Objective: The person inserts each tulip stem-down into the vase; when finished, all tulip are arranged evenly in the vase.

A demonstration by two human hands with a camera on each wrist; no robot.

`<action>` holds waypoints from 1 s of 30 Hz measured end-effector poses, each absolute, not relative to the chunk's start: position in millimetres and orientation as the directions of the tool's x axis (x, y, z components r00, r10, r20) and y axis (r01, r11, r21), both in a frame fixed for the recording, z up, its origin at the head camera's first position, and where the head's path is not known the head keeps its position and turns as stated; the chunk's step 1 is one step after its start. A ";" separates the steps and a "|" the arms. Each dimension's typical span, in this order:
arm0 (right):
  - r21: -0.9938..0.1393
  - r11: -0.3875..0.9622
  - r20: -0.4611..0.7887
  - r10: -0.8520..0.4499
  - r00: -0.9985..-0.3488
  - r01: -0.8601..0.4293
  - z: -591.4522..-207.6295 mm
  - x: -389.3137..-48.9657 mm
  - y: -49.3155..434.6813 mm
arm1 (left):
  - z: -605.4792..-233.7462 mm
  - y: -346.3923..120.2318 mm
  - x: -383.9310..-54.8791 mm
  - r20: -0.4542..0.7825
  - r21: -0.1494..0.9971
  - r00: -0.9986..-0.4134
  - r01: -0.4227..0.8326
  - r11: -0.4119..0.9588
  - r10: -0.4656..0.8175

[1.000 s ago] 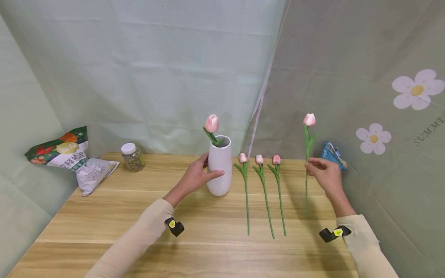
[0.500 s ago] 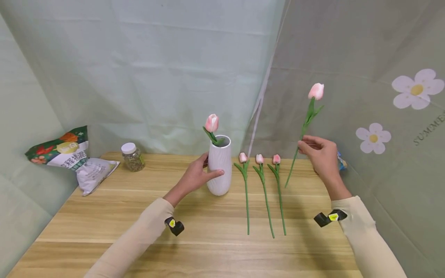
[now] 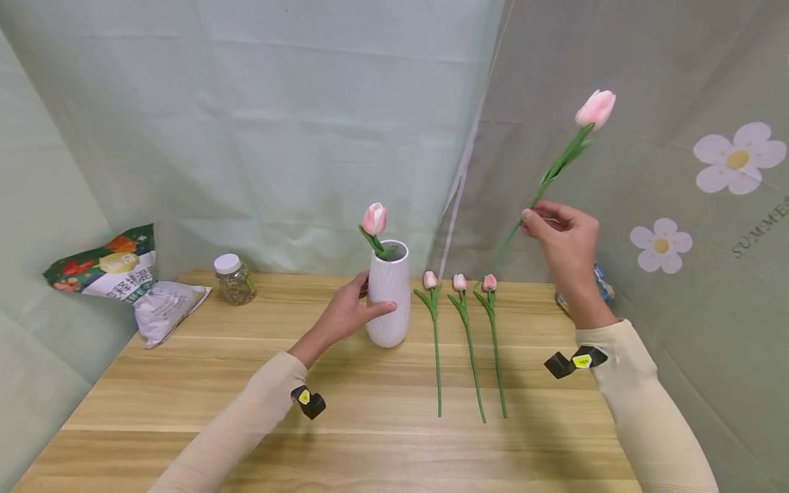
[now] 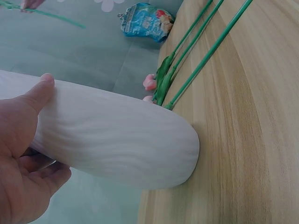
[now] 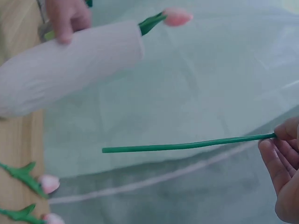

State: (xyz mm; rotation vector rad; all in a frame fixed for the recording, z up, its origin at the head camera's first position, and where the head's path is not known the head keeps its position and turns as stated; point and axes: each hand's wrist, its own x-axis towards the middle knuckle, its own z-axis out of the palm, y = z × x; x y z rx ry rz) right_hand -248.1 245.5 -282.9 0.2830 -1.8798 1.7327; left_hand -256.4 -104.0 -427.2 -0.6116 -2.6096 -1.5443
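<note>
My left hand grips the white ribbed vase, thumb across its front, fingers behind it. The vase stands upright on the table, and one pink tulip rises from its mouth. My right hand pinches another pink tulip by its green stem, high over the table at the right. That flower leans up and right, its stem's lower end pointing down toward the vase side. In the right wrist view the bare stem extends from thumb and fingertips. Three more tulips lie side by side right of the vase.
A clear jar with a white lid stands at the back left of the wooden table. Beside it at the far left lies a printed snack bag. A blue packet sits at the right, partly behind my right wrist.
My right hand has risen and moved slightly left with its tulip, which has gone from upright to tilted, bloom to the right. My left hand and the vase have stayed put.
</note>
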 end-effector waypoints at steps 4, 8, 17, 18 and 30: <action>-0.820 0.036 0.565 0.211 -0.798 -0.571 -266.3 -249.6 232.9 | -427.5 -104.3 -256.7 0.241 0.832 -0.920 0.359 0.423 0.308; -0.794 -0.013 0.592 0.213 -0.777 -0.608 -252.2 -250.6 220.3 | -427.7 -104.6 -256.7 0.234 0.829 -0.922 0.355 0.432 0.308; -0.726 -0.114 0.647 0.222 -0.730 -0.678 -233.3 -249.7 193.9 | -427.4 -104.5 -255.3 0.223 0.834 -0.926 0.344 0.431 0.306; -0.719 -0.110 0.655 0.221 -0.722 -0.686 -232.4 -249.4 191.5 | -427.3 -104.5 -255.0 0.221 0.837 -0.927 0.340 0.429 0.305; -0.714 -0.119 0.667 0.186 -0.722 -0.690 -229.7 -256.4 162.8 | -426.7 -104.9 -254.6 0.216 0.838 -0.927 0.337 0.428 0.307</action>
